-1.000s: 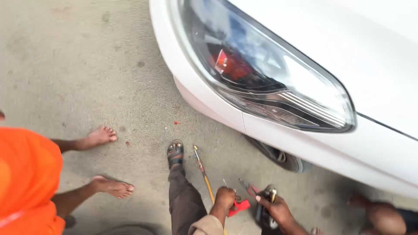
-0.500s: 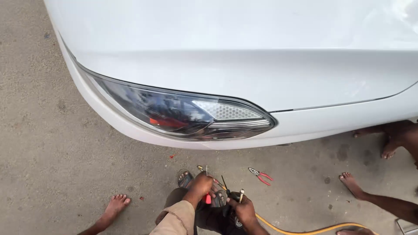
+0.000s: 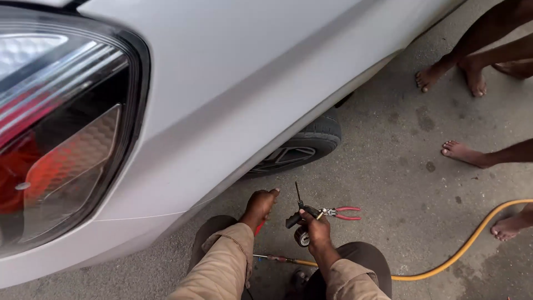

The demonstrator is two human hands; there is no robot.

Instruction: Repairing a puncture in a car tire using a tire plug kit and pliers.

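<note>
Protruding thin spike, black-handled tool (image 3: 300,214)

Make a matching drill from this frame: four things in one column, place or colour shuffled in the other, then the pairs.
Things:
1. pliers
2. hose
3. tyre
4. black-handled tool

Place or colour:
A. tucked under the white car body
B. red handles, lying on the concrete just right of the hands
C. held in the right hand, thin shaft pointing up
D. yellow, curving across the ground toward the right edge

Pairs: 1-B, 2-D, 3-A, 4-C
</note>
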